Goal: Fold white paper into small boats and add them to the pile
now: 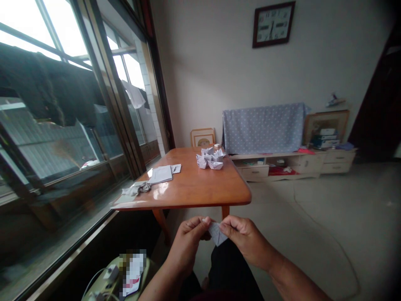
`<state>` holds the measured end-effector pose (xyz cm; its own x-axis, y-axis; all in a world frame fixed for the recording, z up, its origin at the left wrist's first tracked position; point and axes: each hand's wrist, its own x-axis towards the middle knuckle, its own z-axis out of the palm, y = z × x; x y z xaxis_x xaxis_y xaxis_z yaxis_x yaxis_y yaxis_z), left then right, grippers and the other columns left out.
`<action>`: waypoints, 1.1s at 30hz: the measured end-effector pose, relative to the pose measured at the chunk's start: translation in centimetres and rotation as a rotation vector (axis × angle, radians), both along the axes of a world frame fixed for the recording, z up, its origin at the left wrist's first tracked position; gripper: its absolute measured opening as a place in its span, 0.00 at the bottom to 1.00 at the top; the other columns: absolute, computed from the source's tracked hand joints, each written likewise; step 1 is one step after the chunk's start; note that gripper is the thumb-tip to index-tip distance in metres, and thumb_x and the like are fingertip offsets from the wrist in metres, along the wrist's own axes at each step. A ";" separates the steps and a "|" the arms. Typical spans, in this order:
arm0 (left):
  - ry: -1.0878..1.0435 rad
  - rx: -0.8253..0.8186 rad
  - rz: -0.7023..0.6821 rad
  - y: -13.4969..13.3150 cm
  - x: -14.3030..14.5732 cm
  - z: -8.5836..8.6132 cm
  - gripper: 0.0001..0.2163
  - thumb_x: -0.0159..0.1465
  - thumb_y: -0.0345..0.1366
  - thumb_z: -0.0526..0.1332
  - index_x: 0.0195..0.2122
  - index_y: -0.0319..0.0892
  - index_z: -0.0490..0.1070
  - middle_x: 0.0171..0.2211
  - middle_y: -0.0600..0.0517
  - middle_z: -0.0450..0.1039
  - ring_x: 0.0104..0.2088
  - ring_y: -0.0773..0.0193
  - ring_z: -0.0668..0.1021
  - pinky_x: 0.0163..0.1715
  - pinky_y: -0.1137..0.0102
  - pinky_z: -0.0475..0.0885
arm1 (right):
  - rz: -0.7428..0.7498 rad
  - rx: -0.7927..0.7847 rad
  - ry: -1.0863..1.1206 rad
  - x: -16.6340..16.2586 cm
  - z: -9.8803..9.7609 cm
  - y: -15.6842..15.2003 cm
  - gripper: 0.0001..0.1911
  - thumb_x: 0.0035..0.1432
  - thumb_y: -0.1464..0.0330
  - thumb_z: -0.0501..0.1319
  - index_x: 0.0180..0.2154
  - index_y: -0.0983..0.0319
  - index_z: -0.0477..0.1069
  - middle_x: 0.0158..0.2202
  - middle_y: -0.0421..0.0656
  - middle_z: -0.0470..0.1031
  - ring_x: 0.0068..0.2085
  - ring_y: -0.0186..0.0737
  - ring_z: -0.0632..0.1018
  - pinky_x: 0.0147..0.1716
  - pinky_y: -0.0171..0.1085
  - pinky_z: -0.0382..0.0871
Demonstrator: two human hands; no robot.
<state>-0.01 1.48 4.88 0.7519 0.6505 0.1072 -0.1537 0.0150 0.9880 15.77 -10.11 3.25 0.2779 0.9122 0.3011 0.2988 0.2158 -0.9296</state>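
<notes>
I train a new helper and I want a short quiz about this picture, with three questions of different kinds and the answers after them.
1. True or false: the left hand and the right hand both pinch the same folded grey-blue paper.
2. Which is nearer to the hands: the pile of folded paper pieces or the square wall clock?
3. What lies on the wooden table on the window side, apart from the pile?

Key:
1. True.
2. The pile of folded paper pieces.
3. Flat white sheets of paper and a crumpled grey paper.
</notes>
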 end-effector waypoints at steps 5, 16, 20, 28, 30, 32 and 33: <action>0.009 -0.074 0.000 0.0 0.2 0.2 0.18 0.66 0.49 0.63 0.32 0.37 0.79 0.25 0.51 0.73 0.28 0.64 0.72 0.32 0.70 0.65 | -0.010 -0.026 0.069 0.4 -0.1 -0.1 0.21 0.66 0.51 0.59 0.33 0.62 0.75 0.29 0.40 0.74 0.32 0.38 0.72 0.34 0.36 0.65; -0.182 -0.264 0.046 0.2 0.8 0.4 0.13 0.60 0.42 0.71 0.39 0.40 0.76 0.28 0.55 0.72 0.27 0.69 0.72 0.31 0.73 0.66 | -0.098 0.008 0.393 1.0 0.2 -0.2 0.24 0.65 0.50 0.59 0.51 0.60 0.74 0.44 0.46 0.79 0.44 0.46 0.77 0.41 0.40 0.66; -0.232 -0.343 0.019 0.4 1.0 0.1 0.12 0.62 0.42 0.70 0.37 0.39 0.72 0.29 0.55 0.72 0.28 0.71 0.73 0.33 0.73 0.69 | -0.043 0.062 0.486 0.9 -0.7 -0.5 0.25 0.64 0.55 0.62 0.59 0.58 0.68 0.46 0.47 0.79 0.48 0.47 0.77 0.43 0.42 0.66; -0.146 -0.330 0.004 -0.1 1.1 -0.3 0.15 0.62 0.44 0.70 0.37 0.39 0.70 0.28 0.52 0.74 0.29 0.68 0.76 0.33 0.73 0.69 | -0.084 0.096 0.544 0.4 -0.6 0.0 0.25 0.63 0.56 0.64 0.58 0.59 0.68 0.40 0.44 0.78 0.39 0.42 0.78 0.40 0.42 0.68; -0.137 -0.335 0.003 -0.2 1.1 -0.3 0.15 0.61 0.44 0.71 0.36 0.39 0.70 0.28 0.52 0.74 0.28 0.68 0.75 0.32 0.73 0.68 | -0.093 0.099 0.546 0.4 -0.6 0.1 0.26 0.63 0.55 0.64 0.57 0.60 0.69 0.39 0.44 0.77 0.38 0.43 0.78 0.39 0.41 0.68; -0.138 -0.330 -0.007 -0.2 1.0 -0.3 0.15 0.60 0.43 0.72 0.35 0.39 0.71 0.27 0.53 0.73 0.28 0.68 0.74 0.32 0.73 0.68 | -0.109 0.094 0.553 0.4 -0.8 0.1 0.27 0.62 0.53 0.64 0.58 0.60 0.69 0.38 0.44 0.77 0.37 0.42 0.77 0.38 0.41 0.68; -0.138 -0.318 -0.010 -0.2 0.9 -0.3 0.14 0.59 0.43 0.72 0.35 0.39 0.71 0.27 0.53 0.72 0.27 0.69 0.73 0.31 0.73 0.67 | -0.122 0.090 0.560 0.4 -0.9 0.1 0.28 0.62 0.52 0.64 0.58 0.59 0.68 0.38 0.44 0.77 0.37 0.42 0.77 0.38 0.41 0.68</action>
<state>0.92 1.28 4.57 0.7513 0.6600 0.0013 -0.2834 0.3209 0.9037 16.18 -10.01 2.35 0.5187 0.8411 0.1533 -0.2055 0.2966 -0.9326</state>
